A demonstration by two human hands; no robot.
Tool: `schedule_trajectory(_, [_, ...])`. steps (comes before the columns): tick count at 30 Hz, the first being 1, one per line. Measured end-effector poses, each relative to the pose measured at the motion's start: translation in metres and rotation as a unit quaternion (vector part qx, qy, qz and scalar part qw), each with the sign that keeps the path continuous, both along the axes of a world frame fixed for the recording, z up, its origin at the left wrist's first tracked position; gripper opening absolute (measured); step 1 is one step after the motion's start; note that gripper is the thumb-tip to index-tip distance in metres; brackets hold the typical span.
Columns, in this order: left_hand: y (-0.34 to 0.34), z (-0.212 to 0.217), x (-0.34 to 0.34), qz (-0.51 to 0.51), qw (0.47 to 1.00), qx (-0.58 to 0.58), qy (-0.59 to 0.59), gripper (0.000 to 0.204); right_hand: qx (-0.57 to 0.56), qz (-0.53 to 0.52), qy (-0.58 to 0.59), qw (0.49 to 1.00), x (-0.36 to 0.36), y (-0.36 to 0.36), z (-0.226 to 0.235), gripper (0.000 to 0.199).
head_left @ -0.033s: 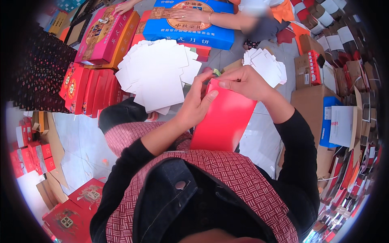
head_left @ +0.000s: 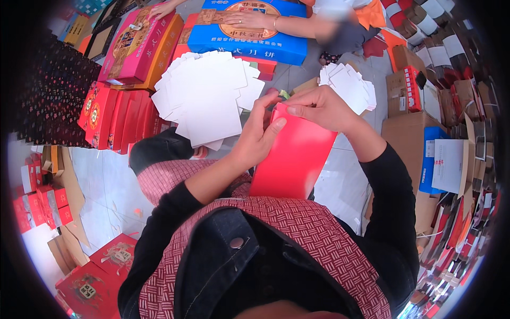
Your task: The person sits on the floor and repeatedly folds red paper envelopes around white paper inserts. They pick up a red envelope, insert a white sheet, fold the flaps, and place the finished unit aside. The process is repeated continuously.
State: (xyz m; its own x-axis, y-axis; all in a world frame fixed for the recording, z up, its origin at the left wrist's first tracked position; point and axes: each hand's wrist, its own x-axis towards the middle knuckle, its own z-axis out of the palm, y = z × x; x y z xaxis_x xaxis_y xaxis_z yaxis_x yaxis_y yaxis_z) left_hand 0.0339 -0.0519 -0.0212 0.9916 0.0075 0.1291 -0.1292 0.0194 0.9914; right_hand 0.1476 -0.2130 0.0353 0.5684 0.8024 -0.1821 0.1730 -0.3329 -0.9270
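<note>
A smooth, bright red cardboard piece [head_left: 295, 154] slants across my lap, its lower end by my apron [head_left: 297, 212]. I cannot tell whether it is a box or a flat panel. My left hand [head_left: 260, 130] grips its upper left corner, thumb on the red face and fingers behind. At the top edge, my right hand [head_left: 319, 106] pinches the card between thumb and fingers. A bit of something green [head_left: 284, 95] shows between the hands, too small to name. Beyond my left hand lies a fanned pile of white cards [head_left: 210, 106]; a smaller white pile [head_left: 348, 87] is past my right hand.
Another person's hand [head_left: 247, 20] rests on a large blue box [head_left: 249, 45] at the far side. Pink [head_left: 135, 45] and red boxes [head_left: 103, 117] stand at far left. An open carton [head_left: 449, 165] and stacked cardboard line the right. Red boxes [head_left: 93, 284] sit near left.
</note>
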Motion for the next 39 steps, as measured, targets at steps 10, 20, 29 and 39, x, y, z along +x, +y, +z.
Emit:
schedule_trajectory(10, [-0.001, -0.008, 0.003, 0.015, 0.999, 0.038, -0.006, 0.033, -0.015, 0.071, -0.073, 0.995, 0.005, -0.002, -0.002, 0.021])
schedule_trajectory(20, [0.0, -0.017, 0.004, 0.019, 0.999, -0.041, 0.027, 0.019, 0.108, -0.241, 0.226, 0.938, -0.03, -0.074, -0.026, 0.034])
schedule_trajectory(29, [-0.013, -0.02, 0.003, 0.043, 0.998, -0.019, 0.044, 0.021, 0.192, -0.49, 0.181, 0.831, -0.065, -0.036, -0.052, 0.028])
schedule_trajectory(39, [-0.009, -0.005, 0.003, -0.039, 0.99, -0.107, 0.078, 0.02, 0.199, -0.338, -0.009, 0.92, -0.081, -0.052, -0.057, 0.029])
